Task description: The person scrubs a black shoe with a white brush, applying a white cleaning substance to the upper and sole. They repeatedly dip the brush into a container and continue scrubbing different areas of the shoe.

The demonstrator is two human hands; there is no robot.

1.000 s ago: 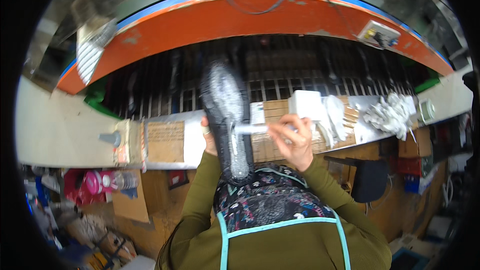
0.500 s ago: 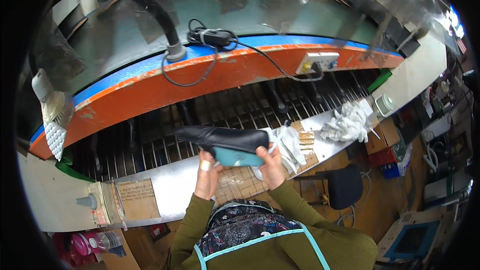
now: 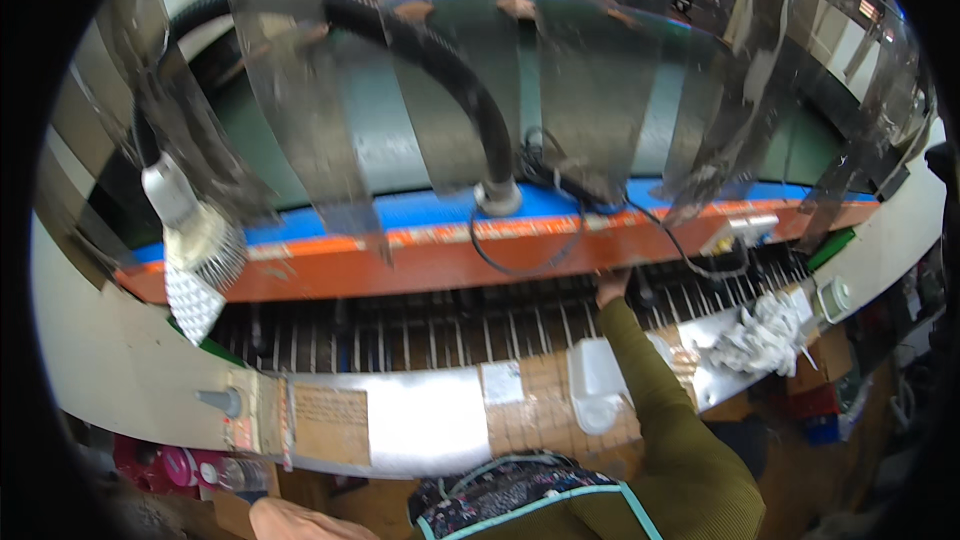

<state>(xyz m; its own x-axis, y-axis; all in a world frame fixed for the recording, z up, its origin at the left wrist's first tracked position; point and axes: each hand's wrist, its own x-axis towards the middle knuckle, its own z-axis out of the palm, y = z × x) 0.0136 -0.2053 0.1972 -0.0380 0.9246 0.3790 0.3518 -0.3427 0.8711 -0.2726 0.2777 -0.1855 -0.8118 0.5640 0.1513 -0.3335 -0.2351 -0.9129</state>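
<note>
My right hand (image 3: 612, 286) reaches forward over the metal rods (image 3: 520, 325), its fingertips hidden under the lower edge of the orange panel (image 3: 420, 270). Whether those fingers hold anything does not show. Only part of my left hand (image 3: 305, 520) appears at the lower edge, left of my apron, smeared and with its fingers not readable. No shoe is visible now. Beneath my right forearm, partly covered by it, a white plastic container (image 3: 597, 370) lies on the cardboard-covered part of the metal ledge (image 3: 425, 420).
Clear plastic strips (image 3: 560, 90) hang over a green belt (image 3: 420, 155). On the left hangs a gooseneck lamp (image 3: 205, 240) with a quilted silver piece. A black cable (image 3: 590, 190) rests on the blue edge. Crumpled white cloth (image 3: 765, 335) lies on the right.
The black shoe with a teal sole, held in both hands, is gone from view. My right hand has gone forward to the panel; my left has dropped to the lower edge. The view has shifted.
</note>
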